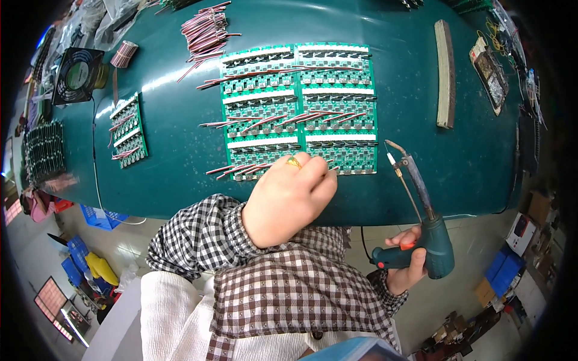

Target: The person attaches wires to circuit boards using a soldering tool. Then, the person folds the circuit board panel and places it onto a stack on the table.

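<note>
My left hand (pixel 290 195), with a gold ring, is closed over the near edge of a block of green circuit boards (pixel 340 161). Its fingertips are hidden from me, though a short red, white and black wire end shows beside them. Rows of such wires (pixel 259 122) lie across the boards, several sticking out past the left edge. At the table's near right edge, my right hand (pixel 408 271) grips a dark green soldering gun (pixel 441 249), fingers wrapped round its handle. The gun's bent tip and thin feed tube point up towards the boards' right side, apart from them.
Bundled wires (pixel 205 31) and a small wire roll (pixel 124 54) lie at the far left. A black fan (pixel 78 75), a smaller board panel (pixel 128 132) and stacked boards (pixel 44 150) stand left. Right are a long worn strip (pixel 444 75) and a dirty packet (pixel 489 75).
</note>
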Demonstrator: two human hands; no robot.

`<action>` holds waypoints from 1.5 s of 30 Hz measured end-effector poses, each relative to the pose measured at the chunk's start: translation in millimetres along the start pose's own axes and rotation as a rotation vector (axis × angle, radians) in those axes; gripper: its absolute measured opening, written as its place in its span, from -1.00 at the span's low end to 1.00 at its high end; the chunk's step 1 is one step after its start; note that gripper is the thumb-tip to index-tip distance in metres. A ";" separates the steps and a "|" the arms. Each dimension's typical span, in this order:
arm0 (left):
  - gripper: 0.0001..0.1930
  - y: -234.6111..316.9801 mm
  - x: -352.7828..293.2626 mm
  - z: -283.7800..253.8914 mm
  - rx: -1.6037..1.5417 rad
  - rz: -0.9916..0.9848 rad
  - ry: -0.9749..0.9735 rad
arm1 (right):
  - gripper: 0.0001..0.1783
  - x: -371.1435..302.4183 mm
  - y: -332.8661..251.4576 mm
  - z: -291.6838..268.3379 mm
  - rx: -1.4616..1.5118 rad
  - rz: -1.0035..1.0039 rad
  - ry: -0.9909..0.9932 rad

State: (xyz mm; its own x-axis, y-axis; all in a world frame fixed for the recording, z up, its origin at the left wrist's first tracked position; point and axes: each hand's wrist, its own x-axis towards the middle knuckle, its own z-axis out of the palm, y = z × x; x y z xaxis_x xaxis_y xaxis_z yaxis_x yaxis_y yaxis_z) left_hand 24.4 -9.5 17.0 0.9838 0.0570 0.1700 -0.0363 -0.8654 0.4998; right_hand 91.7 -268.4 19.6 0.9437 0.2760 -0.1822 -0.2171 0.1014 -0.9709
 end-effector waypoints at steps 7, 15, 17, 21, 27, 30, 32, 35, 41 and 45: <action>-0.84 -0.4 19.1 12.3 -0.231 -0.234 0.203 | -0.48 -9.4 -4.1 -3.0 -0.001 0.014 0.003; -0.84 2.1 19.3 29.5 -0.291 -0.359 0.258 | -0.40 -20.5 -13.4 -4.5 -0.147 0.034 -0.041; -0.85 1.6 21.5 27.6 -0.301 -0.367 0.250 | -0.39 -23.6 -12.2 -7.7 -0.158 0.036 -0.059; -0.86 1.7 22.1 27.6 -0.305 -0.410 0.269 | -0.36 -28.6 -12.4 -7.6 -0.227 0.041 -0.119; -0.86 2.3 21.3 30.3 -0.312 -0.398 0.301 | -0.40 -31.6 -12.7 4.1 -0.300 0.083 -0.049; -0.86 1.8 20.9 30.1 -0.315 -0.403 0.297 | -0.43 -30.5 -12.3 1.9 -0.364 0.071 -0.066; -0.86 1.8 20.5 29.6 -0.323 -0.405 0.298 | -0.45 -31.3 -12.7 0.6 -0.405 0.068 -0.073; -0.86 2.5 21.1 28.9 -0.328 -0.411 0.295 | -0.45 -31.2 -10.6 -1.0 -0.433 0.051 -0.083; -0.86 1.6 21.3 29.6 -0.334 -0.413 0.289 | -0.40 -29.1 -10.4 -2.1 -0.495 0.071 -0.105; -0.86 1.1 21.2 28.9 -0.337 -0.412 0.292 | -0.42 -28.7 -10.5 2.3 -0.502 0.062 -0.090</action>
State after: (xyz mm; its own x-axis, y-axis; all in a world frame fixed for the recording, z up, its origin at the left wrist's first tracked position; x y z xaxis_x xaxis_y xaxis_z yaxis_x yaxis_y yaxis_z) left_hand 50.3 -23.6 -3.4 0.8413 0.5297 0.1073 0.2370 -0.5400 0.8076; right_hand 66.3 -275.2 35.3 0.9029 0.3502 -0.2490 -0.1046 -0.3830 -0.9178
